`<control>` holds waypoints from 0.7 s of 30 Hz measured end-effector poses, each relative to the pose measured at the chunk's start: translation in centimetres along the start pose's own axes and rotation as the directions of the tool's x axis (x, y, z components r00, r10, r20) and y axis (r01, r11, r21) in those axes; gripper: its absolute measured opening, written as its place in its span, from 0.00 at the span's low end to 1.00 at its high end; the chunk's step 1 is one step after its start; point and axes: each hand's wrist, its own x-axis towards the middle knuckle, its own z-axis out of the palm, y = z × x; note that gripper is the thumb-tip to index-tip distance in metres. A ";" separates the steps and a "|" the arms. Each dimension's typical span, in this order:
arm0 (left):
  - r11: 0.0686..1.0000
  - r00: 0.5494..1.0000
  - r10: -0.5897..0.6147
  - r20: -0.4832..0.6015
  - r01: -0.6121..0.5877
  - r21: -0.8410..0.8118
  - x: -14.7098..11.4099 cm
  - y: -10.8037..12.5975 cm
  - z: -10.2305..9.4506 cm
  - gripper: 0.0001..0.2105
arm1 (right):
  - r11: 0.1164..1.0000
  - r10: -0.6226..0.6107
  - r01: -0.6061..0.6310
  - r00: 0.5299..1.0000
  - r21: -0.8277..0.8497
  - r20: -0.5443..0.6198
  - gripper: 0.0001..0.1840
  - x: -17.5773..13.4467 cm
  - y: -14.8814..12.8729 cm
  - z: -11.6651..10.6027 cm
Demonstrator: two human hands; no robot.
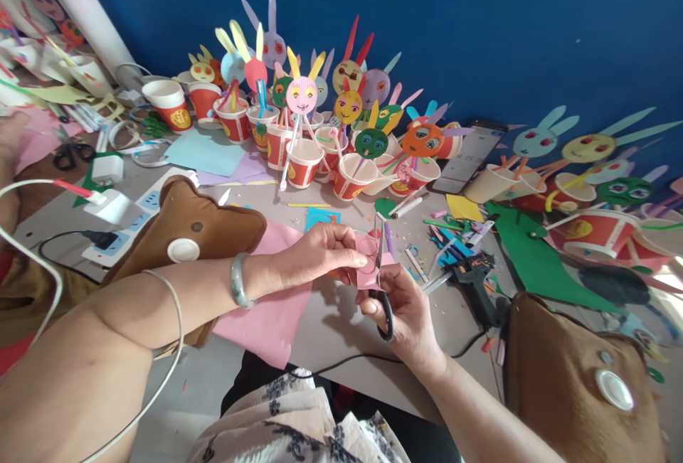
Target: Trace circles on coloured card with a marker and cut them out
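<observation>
Between the thumb and fingers of my left hand (320, 257) is a small piece of pink paper (367, 274) with circles drawn on it. My right hand (408, 314) grips the black handles of a pair of scissors (387, 317). Their blades point up and away from me, against the right side of the pink piece. A larger pink sheet (267, 306) lies on the table under my left wrist. Just beyond my hands are a blue paper scrap (323, 217) and a purple pen (388, 237).
Several paper cups (304, 164) with paper rabbit figures stand along the blue wall. A black glue gun (480, 285) and green paper (544, 264) lie at right. Brown cushions (565, 370) flank the work area. A power strip (125, 225) and cables are at left; a phone (469, 153) leans behind.
</observation>
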 end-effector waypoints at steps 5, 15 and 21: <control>1.000 1.000 0.013 0.017 -0.013 0.013 0.0 0.1 0.0 0.12 | 1.000 -0.020 0.020 1.000 0.019 -0.008 0.26 0.1 0.0 0.1; 0.999 0.999 0.027 0.024 -0.026 -0.021 0.0 0.1 0.0 0.11 | 1.000 -0.007 0.007 1.000 -0.006 -0.023 0.26 -0.1 0.2 0.0; 0.999 1.000 0.026 0.016 -0.025 -0.021 0.0 0.0 -0.1 0.11 | 1.000 -0.011 0.010 0.999 -0.013 -0.031 0.26 -0.2 0.4 -0.1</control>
